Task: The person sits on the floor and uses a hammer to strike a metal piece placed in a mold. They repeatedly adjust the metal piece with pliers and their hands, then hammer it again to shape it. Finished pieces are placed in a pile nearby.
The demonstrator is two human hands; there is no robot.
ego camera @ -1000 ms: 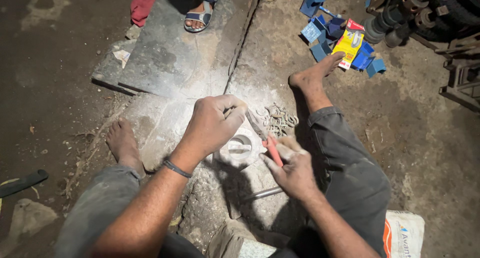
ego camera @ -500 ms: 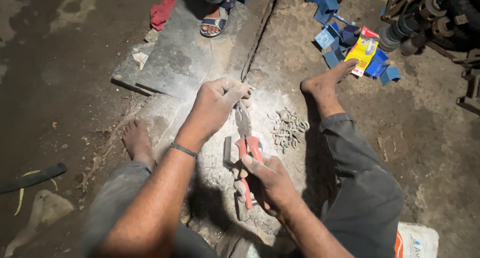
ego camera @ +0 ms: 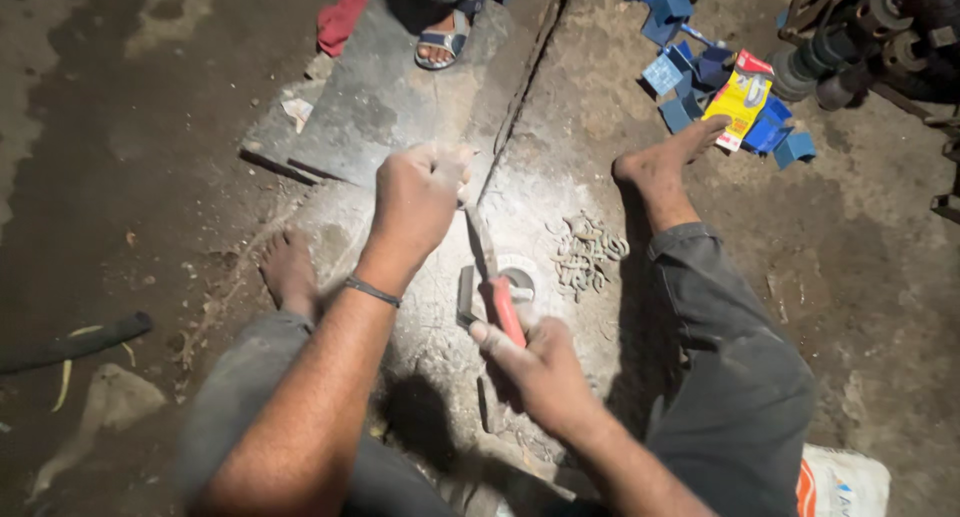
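Pliers (ego camera: 497,282) with red-sleeved handles and dull grey steel jaws, gripped at both ends over a dusty stone slab (ego camera: 400,97).

The right hand (ego camera: 540,372) is closed round the red handles at the near end, fingers wrapped tight; the left hand (ego camera: 420,197) is clenched in a fist at the far jaw end, though what it pinches there cannot be made out. Directly under the tool, between the two hands, lies a small round metal ring (ego camera: 518,277) on pale, powdery stone. Just right of the grip sits a loose heap of small bent metal pieces (ego camera: 585,252), grey and tangled. Farther out beyond the bare right foot (ego camera: 665,167) lie blue cardboard boxes (ego camera: 690,72) and a yellow packet (ego camera: 738,102) on rough dirt floor.
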